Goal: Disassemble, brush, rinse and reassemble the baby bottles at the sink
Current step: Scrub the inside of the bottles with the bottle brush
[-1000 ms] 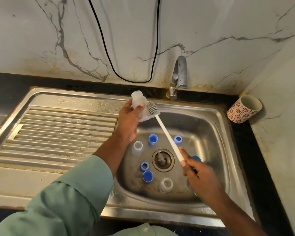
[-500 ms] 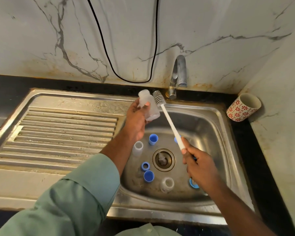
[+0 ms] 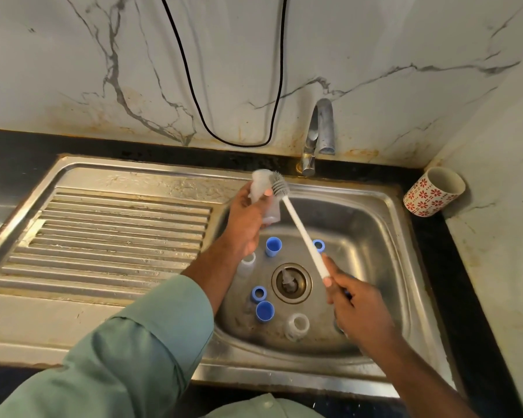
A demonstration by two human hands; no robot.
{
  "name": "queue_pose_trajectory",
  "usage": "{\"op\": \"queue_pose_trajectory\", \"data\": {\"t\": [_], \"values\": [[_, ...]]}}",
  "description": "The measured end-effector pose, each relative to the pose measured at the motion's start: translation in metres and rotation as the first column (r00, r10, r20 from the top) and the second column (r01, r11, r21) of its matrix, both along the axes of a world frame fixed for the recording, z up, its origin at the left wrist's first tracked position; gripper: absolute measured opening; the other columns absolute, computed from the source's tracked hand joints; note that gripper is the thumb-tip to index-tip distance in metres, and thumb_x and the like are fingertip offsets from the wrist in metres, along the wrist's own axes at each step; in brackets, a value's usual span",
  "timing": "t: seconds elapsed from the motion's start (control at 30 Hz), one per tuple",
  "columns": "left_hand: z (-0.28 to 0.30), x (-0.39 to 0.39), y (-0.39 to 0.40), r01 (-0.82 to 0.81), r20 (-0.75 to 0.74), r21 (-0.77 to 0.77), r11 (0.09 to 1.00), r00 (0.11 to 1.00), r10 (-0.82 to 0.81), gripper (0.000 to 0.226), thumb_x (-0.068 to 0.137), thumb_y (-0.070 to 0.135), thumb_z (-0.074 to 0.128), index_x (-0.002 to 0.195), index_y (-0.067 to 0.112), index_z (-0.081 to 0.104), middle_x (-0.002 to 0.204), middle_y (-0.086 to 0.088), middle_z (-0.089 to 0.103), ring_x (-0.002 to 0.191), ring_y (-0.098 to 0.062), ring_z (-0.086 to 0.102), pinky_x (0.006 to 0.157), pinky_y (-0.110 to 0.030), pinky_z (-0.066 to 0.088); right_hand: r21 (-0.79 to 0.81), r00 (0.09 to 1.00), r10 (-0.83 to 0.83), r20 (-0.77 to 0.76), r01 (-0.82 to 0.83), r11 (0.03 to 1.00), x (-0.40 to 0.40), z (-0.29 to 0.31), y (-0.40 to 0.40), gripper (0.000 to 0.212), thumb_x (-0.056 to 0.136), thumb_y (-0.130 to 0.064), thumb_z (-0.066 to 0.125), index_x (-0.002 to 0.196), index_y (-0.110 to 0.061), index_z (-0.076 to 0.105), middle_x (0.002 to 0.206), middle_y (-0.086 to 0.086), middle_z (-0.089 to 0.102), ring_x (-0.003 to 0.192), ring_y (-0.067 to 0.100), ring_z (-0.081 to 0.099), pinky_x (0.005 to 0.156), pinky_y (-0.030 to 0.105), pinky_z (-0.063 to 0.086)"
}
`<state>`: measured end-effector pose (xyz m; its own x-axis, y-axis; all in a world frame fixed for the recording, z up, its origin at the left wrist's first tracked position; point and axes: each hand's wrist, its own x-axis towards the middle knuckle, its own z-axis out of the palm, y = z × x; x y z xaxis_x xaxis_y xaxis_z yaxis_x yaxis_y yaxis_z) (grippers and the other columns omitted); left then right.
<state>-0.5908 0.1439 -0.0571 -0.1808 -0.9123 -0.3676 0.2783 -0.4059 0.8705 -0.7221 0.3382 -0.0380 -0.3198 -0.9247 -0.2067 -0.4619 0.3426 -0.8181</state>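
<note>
— Where's the bottle he's working on?

— Up over the back left corner of the sink (image 3: 375, 203), in the left hand (image 3: 243, 224). The bottle (image 3: 261, 191) is a small translucent plastic body, held tilted, the fingers (image 3: 267, 193) curled round its middle with a thumb tip showing on the near side.

— And the brush?

— The right hand (image 3: 355, 306) grips the low end of the white handle, fingers wrapped shut on it. The brush (image 3: 299, 230) slants up and left, its grey bristle head touching the side of the bottle near the top — outside it, as far as I can tell.

— How would that bottle handle?

— Light, I'd judge, and thin-walled, so it would flex under a hard squeeze. Probably wet and slick too. A wrap round the waist, as here, looks safest; a pinch at the rim would let it twist under the brush.

— The other parts?

— Down in the basin around the drain (image 3: 291, 283): blue caps (image 3: 264, 311), blue rings (image 3: 258, 294), two more clear bottles (image 3: 298, 325). A patterned cup (image 3: 432, 193) lies on its side on the dark desk (image 3: 453, 267) by the corner.
</note>
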Motion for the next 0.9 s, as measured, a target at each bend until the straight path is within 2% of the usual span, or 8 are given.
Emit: {"op": "queue_pose_trajectory", "data": {"t": [0.07,0.2,0.37,0.43,0.57,0.7,0.8,0.9], "values": [[0.001,-0.005,0.004,0.012,-0.018,0.019,1.0,1.0,-0.012,0.041,0.092,0.015,0.066,0.131,0.022,0.053,0.124,-0.005,0.06,0.113,-0.027,0.059,0.088,-0.048,0.058,-0.016,1.0,-0.013,-0.013,0.013,1.0,-0.001,0.004,-0.012,0.042,0.099,-0.024,0.051,0.13,-0.053,0.043,0.069,0.0,0.051,0.053,0.006,0.042,0.054,0.03,0.043],[0.012,0.001,-0.012,-0.177,-0.182,0.125,0.976,0.963,0.198,0.035,0.094,0.016,0.064,0.126,0.021,0.052,0.117,-0.009,0.064,0.102,-0.025,0.065,0.075,-0.04,0.058,-0.012,0.995,0.058,-0.078,-0.059,0.998,0.009,0.011,0.008,0.043,0.099,-0.021,0.051,0.128,-0.048,0.036,0.07,-0.001,0.054,0.053,-0.005,0.048,0.052,0.018,0.043],[0.009,-0.011,-0.002,0.009,-0.033,0.079,0.997,0.999,-0.006,0.049,0.092,0.015,0.067,0.136,0.023,0.047,0.126,-0.009,0.059,0.11,-0.029,0.061,0.072,-0.038,0.057,-0.052,0.999,-0.047,0.015,0.048,0.998,0.01,0.011,-0.011,0.041,0.099,-0.024,0.05,0.123,-0.056,0.039,0.067,-0.004,0.051,0.05,0.001,0.043,0.053,0.02,0.042],[0.012,-0.012,-0.005,-0.059,-0.037,0.104,0.993,0.997,0.063,0.053,0.089,0.016,0.07,0.137,0.021,0.047,0.126,-0.01,0.06,0.112,-0.03,0.061,0.079,-0.041,0.057,-0.071,1.0,-0.021,-0.013,0.02,0.997,0.011,0.014,-0.016,0.041,0.1,-0.025,0.049,0.121,-0.059,0.037,0.068,-0.005,0.051,0.052,0.0,0.045,0.053,0.018,0.042],[0.014,0.006,-0.027,-0.208,-0.059,0.115,0.971,0.975,0.216,0.048,0.089,0.018,0.071,0.134,0.02,0.052,0.123,-0.01,0.064,0.107,-0.026,0.065,0.092,-0.045,0.056,-0.04,0.993,0.073,-0.09,-0.077,0.996,0.014,0.014,0.01,0.045,0.098,-0.016,0.052,0.131,-0.044,0.039,0.066,-0.008,0.047,0.056,-0.005,0.049,0.055,0.014,0.042],[0.01,-0.008,-0.009,-0.059,0.05,0.069,0.996,0.997,0.055,0.048,0.09,0.025,0.07,0.134,0.02,0.05,0.121,-0.007,0.064,0.105,-0.024,0.065,0.075,-0.035,0.055,-0.054,0.998,-0.007,-0.069,0.004,0.999,0.007,0.007,-0.009,0.043,0.1,-0.022,0.049,0.125,-0.054,0.034,0.07,0.001,0.052,0.053,0.002,0.043,0.053,0.019,0.04],[0.013,-0.004,-0.016,-0.154,-0.015,0.112,0.982,0.988,0.157,0.044,0.093,0.03,0.067,0.133,0.019,0.053,0.121,-0.009,0.065,0.106,-0.028,0.066,0.062,-0.031,0.053,-0.077,0.992,0.038,-0.118,-0.048,0.996,0.004,0.007,-0.011,0.044,0.1,-0.022,0.049,0.127,-0.053,0.035,0.068,0.0,0.05,0.054,0.002,0.044,0.053,0.017,0.039],[0.009,0.008,-0.023,-0.15,-0.024,0.059,0.987,0.988,0.151,0.04,0.094,0.025,0.065,0.132,0.018,0.056,0.121,-0.009,0.066,0.107,-0.029,0.066,0.065,-0.034,0.056,-0.049,0.994,0.052,-0.094,-0.056,0.997,0.002,0.004,0.009,0.044,0.099,-0.019,0.051,0.126,-0.051,0.039,0.066,-0.001,0.049,0.055,0.003,0.045,0.054,0.02,0.041]]}}
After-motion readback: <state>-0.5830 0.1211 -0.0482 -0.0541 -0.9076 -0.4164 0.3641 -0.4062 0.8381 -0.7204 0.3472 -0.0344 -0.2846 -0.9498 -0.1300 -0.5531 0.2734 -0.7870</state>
